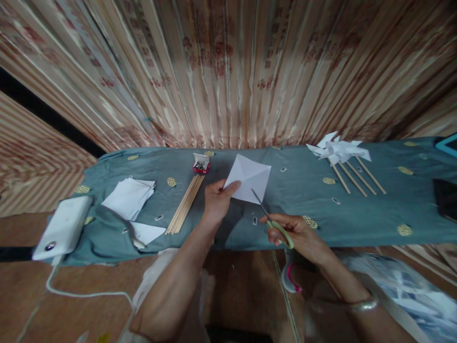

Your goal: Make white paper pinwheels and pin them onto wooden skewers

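Note:
My left hand [218,199] pinches the left edge of a square sheet of white paper [249,175], thumb on top. Faint creases cross the sheet and meet near its middle. In my right hand [291,234] is a pair of scissors [281,233] with light green handles. Its dark blades lie over the lower right part of the paper, pointing up toward its middle; whether they are parted I cannot make out. Left of my left hand lie a bundle of wooden sticks [184,205] and a small red box [201,164] of shiny metal bits.
A stack of white paper [129,196] and a folded paper piece [148,233] lie left. Several paper pinwheels [337,150] on sticks rest right. A white device [64,228] with a cable sits at the left end of the green cloth [371,214]. A pleated curtain [228,76] hangs behind.

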Demonstrator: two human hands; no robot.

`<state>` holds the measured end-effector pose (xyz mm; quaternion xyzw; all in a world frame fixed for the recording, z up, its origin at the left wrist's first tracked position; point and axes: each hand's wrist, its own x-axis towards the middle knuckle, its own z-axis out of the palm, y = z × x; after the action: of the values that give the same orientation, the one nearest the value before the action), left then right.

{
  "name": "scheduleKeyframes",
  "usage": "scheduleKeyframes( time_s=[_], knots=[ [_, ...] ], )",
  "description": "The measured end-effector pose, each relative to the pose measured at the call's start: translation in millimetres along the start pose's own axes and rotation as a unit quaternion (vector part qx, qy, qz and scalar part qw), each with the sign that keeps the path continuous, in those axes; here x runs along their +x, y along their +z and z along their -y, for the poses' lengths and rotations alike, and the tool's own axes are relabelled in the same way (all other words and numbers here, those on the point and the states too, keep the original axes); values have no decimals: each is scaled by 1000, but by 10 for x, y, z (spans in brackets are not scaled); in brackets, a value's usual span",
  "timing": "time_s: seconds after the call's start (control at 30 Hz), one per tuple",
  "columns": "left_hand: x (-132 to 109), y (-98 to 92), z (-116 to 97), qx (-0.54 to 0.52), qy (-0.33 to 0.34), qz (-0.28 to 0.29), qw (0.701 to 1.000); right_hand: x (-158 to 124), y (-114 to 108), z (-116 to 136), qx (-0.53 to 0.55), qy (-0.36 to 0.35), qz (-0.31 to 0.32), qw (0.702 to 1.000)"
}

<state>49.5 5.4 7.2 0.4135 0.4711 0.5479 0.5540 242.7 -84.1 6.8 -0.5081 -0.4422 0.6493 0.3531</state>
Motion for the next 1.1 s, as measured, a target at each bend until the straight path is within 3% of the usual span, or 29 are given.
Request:
scheduleKeyframes(
  time_s=[1.1],
  knots=[
    [-44, 53, 15, 2, -12, 12, 1000, 16, 44, 60, 26, 0, -24, 999]
  ],
)
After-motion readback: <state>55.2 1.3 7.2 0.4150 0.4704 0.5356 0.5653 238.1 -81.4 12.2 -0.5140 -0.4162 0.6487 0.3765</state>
